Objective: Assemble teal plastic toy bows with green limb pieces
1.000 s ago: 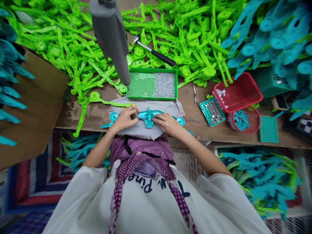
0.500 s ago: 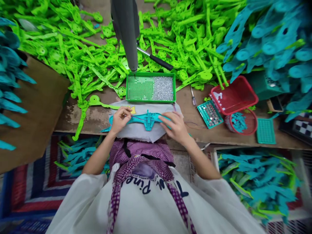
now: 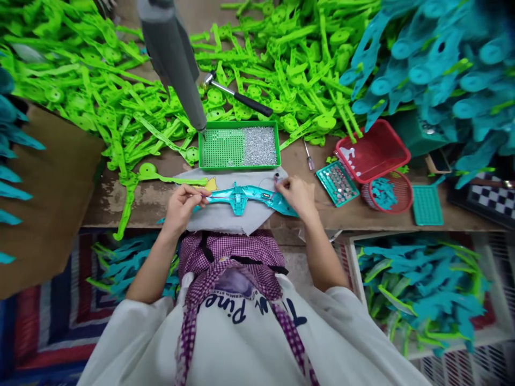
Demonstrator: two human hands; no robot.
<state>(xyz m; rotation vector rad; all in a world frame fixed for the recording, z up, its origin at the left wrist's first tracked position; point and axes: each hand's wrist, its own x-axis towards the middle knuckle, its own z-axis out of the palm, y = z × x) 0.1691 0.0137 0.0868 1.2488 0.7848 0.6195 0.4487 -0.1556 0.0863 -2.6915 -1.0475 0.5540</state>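
A blue plastic shell part (image 3: pixel 238 199), long with a cross-shaped middle, lies lengthwise on a grey cloth (image 3: pixel 225 224) in front of me. My left hand (image 3: pixel 183 208) is closed in a pinch over its left half, on a thin reddish wire (image 3: pixel 217 197) that runs along the part. At its right end my right hand (image 3: pixel 298 197) is also closed, fingertips pinching a thin wire beside a small dark piece (image 3: pixel 276 176). A small dark rectangular piece (image 3: pixel 266 195) sits inside the shell's right half.
Behind the cloth stands a green tray (image 3: pixel 203 155) of small silvery screws, under a hanging grey screwdriver (image 3: pixel 177 69). Green plastic parts (image 3: pixel 100 91) heap across the back, with a hammer (image 3: pixel 251 103) on them. To the right are a small teal tray (image 3: pixel 337 183) and red baskets (image 3: pixel 376 150).
My right hand has lifted off the blue shell's right half, uncovering it, and now pinches near the wire. My left hand stays at the left half. The view has shifted slightly.
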